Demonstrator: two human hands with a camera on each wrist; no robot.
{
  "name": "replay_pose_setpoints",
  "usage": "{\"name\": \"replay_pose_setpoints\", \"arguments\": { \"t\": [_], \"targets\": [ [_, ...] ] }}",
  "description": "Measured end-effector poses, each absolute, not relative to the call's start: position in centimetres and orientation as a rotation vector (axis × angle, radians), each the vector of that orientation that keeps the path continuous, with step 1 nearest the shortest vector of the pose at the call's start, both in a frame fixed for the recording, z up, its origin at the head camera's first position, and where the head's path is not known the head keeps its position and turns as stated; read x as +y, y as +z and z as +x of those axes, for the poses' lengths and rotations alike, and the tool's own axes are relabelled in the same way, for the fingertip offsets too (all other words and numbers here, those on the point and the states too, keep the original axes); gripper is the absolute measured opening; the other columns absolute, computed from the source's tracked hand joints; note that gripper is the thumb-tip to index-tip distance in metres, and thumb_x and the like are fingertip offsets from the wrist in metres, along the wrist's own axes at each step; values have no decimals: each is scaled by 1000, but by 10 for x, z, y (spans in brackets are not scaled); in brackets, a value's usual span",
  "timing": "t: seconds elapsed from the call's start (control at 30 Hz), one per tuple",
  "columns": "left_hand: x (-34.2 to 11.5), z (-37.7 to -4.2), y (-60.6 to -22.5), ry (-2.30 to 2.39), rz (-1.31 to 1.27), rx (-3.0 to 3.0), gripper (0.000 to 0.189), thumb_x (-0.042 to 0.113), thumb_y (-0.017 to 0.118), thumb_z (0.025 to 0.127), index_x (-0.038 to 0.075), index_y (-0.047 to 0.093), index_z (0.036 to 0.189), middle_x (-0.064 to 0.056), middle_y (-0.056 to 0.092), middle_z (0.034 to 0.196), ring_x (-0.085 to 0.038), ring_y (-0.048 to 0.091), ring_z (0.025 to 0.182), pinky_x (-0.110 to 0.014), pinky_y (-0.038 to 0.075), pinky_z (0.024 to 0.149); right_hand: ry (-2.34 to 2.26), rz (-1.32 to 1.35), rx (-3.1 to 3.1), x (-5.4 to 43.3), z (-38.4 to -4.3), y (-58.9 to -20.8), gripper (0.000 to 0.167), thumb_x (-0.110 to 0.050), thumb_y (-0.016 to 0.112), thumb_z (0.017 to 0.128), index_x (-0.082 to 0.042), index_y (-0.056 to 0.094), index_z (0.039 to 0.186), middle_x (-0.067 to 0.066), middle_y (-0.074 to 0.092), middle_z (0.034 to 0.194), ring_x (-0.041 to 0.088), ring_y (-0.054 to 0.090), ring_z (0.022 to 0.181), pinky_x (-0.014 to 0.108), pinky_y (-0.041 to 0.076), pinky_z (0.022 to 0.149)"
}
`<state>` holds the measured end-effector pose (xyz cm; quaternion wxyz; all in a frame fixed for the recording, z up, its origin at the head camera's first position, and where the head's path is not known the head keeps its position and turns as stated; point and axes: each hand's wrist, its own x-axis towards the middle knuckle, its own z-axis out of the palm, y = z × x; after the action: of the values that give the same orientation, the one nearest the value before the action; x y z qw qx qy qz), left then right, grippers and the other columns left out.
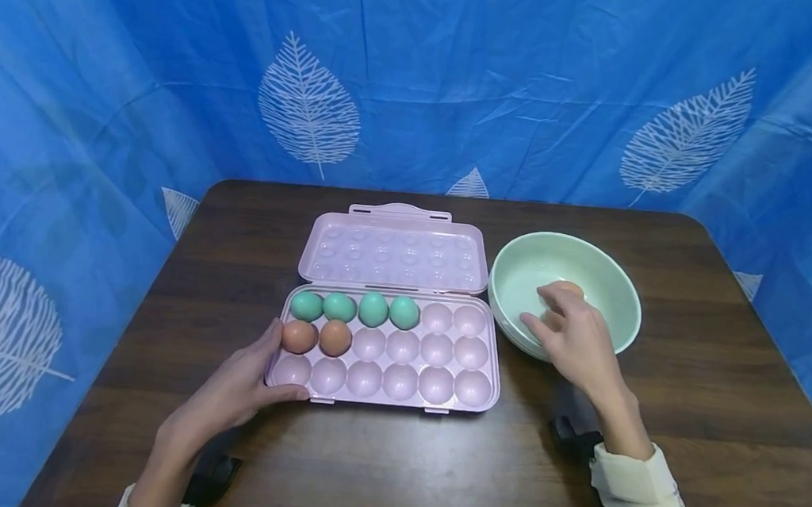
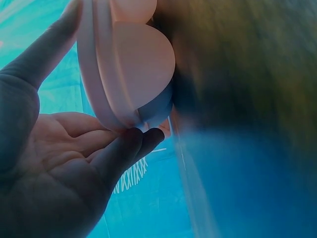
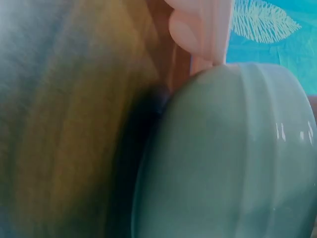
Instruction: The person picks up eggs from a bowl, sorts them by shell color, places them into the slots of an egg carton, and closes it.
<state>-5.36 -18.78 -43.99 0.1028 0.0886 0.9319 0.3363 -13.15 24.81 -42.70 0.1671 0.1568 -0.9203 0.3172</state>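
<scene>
A pink egg tray (image 1: 382, 379) lies with its lid (image 1: 394, 257) folded back. Several green eggs (image 1: 374, 309) fill the left part of its far row, and two brown eggs (image 1: 336, 338) sit at the left of the middle row. My left hand (image 1: 238, 383) holds the tray's near left corner, thumb along the front edge and fingers at the left side; the left wrist view shows the fingertips against the rim. My right hand (image 1: 574, 338) reaches over the near rim of a light green bowl (image 1: 620, 302), thumb and forefinger apart. Beyond its fingers a brown egg (image 1: 571, 288) shows, partly hidden.
The bowl stands close against the right side of the tray, as the right wrist view also shows. Both are on a dark wooden table (image 1: 388, 475). A blue curtain (image 1: 533, 96) with white leaf prints hangs behind and along the sides.
</scene>
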Motion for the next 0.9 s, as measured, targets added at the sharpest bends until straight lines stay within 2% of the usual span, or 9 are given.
{"name": "replay_pose_setpoints", "arguments": {
  "t": [0.1,0.17,0.27,0.37,0.5,0.57,0.67,0.77,0.9],
  "targets": [
    [-188,-53,-439,984,257,2758,116,55,77,78,-5,13,155,-28,17,159,-46,25,142,-59,28,109,871,367,-2707,251,-133,-423,36,-4,78,83,5,63,115,21,65,106,33,61,86,52,50,82],
    [-188,-53,-438,981,247,2756,116,56,76,79,-4,12,155,-27,17,159,-46,25,142,-59,28,109,834,301,-2778,253,-133,-420,32,-4,75,84,4,64,113,17,63,94,30,56,78,45,47,75],
    [-188,-54,-438,989,240,2743,116,55,77,79,-3,11,156,-27,15,159,-45,24,143,-58,27,109,762,254,-2837,255,-134,-419,20,-3,70,84,1,65,103,10,54,75,27,48,70,39,38,66],
    [-188,-54,-438,992,235,2736,117,54,77,79,-3,10,156,-27,15,160,-45,23,143,-59,27,109,713,272,-2856,256,-138,-419,5,0,63,83,-3,59,86,4,42,69,24,42,64,35,31,60],
    [-187,-55,-438,981,229,2739,116,54,77,79,-2,11,156,-26,15,160,-45,23,143,-59,27,109,690,305,-2890,257,-144,-419,17,2,57,82,-9,46,74,3,37,71,24,38,62,35,28,58],
    [-187,-54,-438,977,232,2741,116,54,77,79,-2,11,156,-26,15,160,-45,23,143,-59,27,109,693,295,-2930,259,-147,-418,16,3,56,84,-8,48,76,5,39,73,26,39,64,36,28,59],
    [-187,-54,-437,976,234,2746,116,54,77,79,-3,12,156,-26,16,159,-45,23,143,-58,27,109,686,232,-3007,261,-150,-417,9,2,59,85,-4,59,92,10,48,78,30,44,70,37,34,64],
    [-187,-54,-436,973,238,2750,115,54,76,79,-4,12,155,-27,16,159,-45,24,142,-59,27,109,686,138,-3101,261,-153,-416,21,-1,60,88,1,61,110,16,52,81,32,47,74,39,39,67],
    [-187,-54,-437,973,247,2755,115,54,76,79,-4,13,155,-27,16,159,-45,24,142,-58,28,109,696,66,-3172,261,-155,-415,18,-4,58,93,5,58,108,16,51,77,32,49,71,38,40,64]
  ]
}}
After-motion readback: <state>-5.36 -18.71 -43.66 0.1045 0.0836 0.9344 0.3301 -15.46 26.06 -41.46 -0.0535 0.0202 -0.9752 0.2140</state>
